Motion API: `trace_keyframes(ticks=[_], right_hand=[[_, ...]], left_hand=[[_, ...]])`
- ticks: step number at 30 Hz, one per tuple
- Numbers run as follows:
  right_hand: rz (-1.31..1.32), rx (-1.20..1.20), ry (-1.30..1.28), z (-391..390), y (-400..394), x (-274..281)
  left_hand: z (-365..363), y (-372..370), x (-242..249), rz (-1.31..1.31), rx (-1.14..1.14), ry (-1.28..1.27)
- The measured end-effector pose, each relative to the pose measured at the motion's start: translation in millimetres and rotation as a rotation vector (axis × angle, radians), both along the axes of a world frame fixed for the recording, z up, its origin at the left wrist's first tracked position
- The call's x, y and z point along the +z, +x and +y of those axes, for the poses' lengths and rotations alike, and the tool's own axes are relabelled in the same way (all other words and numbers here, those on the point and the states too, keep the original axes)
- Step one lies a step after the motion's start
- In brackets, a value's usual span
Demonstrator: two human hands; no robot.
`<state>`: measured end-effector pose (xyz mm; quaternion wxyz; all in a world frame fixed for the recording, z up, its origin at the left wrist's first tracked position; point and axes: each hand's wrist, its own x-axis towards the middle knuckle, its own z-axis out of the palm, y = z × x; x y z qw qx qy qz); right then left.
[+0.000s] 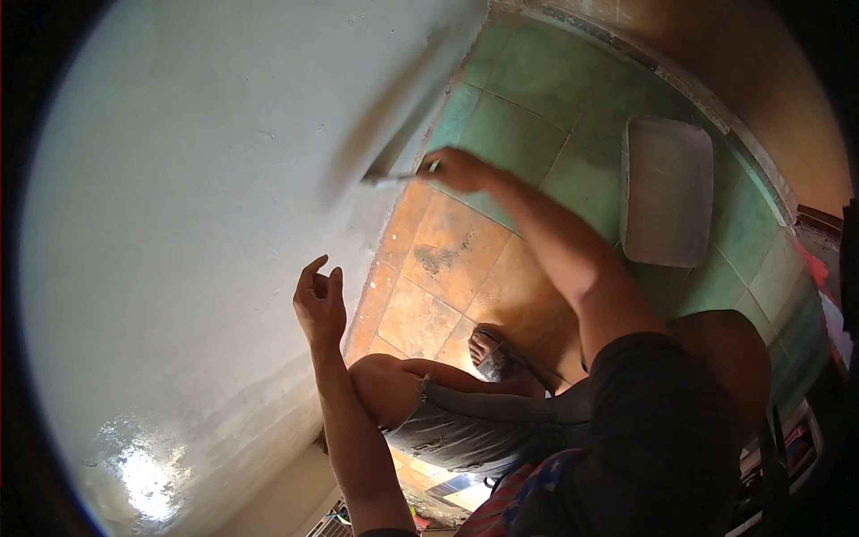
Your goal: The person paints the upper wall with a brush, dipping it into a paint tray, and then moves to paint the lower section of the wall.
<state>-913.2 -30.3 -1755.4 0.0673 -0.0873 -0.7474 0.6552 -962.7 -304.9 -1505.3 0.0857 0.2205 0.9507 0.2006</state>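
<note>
My right hand (pixel 458 168) grips the handle of a flat metal trowel (pixel 394 172), whose blade lies against the pale plastered wall (pixel 197 224) low down, near the floor. A grey smear of wet plaster runs up the wall from the blade. My left hand (pixel 319 300) is raised close to the wall with fingers loosely curled and apart, holding nothing. I am crouched, with one bare knee (pixel 389 380) and a sandalled foot (pixel 490 351) below the arms.
A grey rectangular tray (pixel 667 192) lies on the green and orange floor tiles (pixel 447 259) to the right. A curved kerb (pixel 716 107) borders the tiles beyond it. Bright glare marks the wall at lower left.
</note>
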Motion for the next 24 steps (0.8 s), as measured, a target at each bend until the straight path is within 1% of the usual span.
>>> trace_keyframes(ticks=[1, 3, 5, 6, 7, 8, 9, 11, 12, 14, 16, 17, 18, 19, 20, 22, 24], right_hand=[[0.01, -0.018, 0.037, 36, 8, 11], [-0.053, -0.115, 0.082, 92, 22, 27], [-0.127, -0.258, -0.028, 133, 34, 28], [-0.13, -0.257, -0.026, 143, 40, 35], [-0.188, -0.404, -0.081, 151, 45, 43], [-0.247, -0.551, -0.138, 155, 47, 44], [-0.248, -0.55, -0.138, 155, 43, 40], [-0.163, -0.858, -0.227, 146, 32, 26], [-0.163, -0.86, -0.228, 137, 24, 16], [-0.037, -1.014, 0.006, 110, 7, 3], [-0.134, -0.872, 0.067, 62, 3, 20], [-0.096, -0.859, 0.066, 30, -1, 17], [-0.111, -0.86, 0.114, -2, -5, 17], [-0.072, -0.79, 0.058, -32, -1, 20], [-0.137, -0.695, 0.034, -62, 4, 25], [-0.138, -0.542, -0.067, -121, 15, 32], [-0.189, -0.326, -0.131, -155, 34, 56]], left_hand=[[3, 0, 1, 0.003, -0.01, -0.005], [3, -1, 0, -0.015, -0.012, 0.004], [3, -2, -2, -0.039, -0.008, 0.011], [3, -3, -2, -0.042, -0.005, 0.009], [4, -3, -2, -0.044, -0.002, 0.005], [5, -3, -3, -0.046, -0.003, 0.004], [8, -3, -3, -0.045, -0.01, 0.005], [12, -3, -4, -0.044, -0.019, 0.005], [15, -4, -5, -0.036, -0.027, 0.012], [16, -4, -7, -0.028, -0.036, 0.018], [17, -6, -10, -0.006, -0.039, 0.058], [18, -5, -9, -0.003, -0.037, 0.055], [19, -4, -8, 0.017, -0.036, 0.044], [20, -4, -7, 0.038, -0.035, 0.033], [19, -4, -7, 0.041, -0.03, 0.03], [19, -5, -7, 0.028, -0.011, 0.016], [17, -5, -7, 0.024, -0.006, 0.024]])
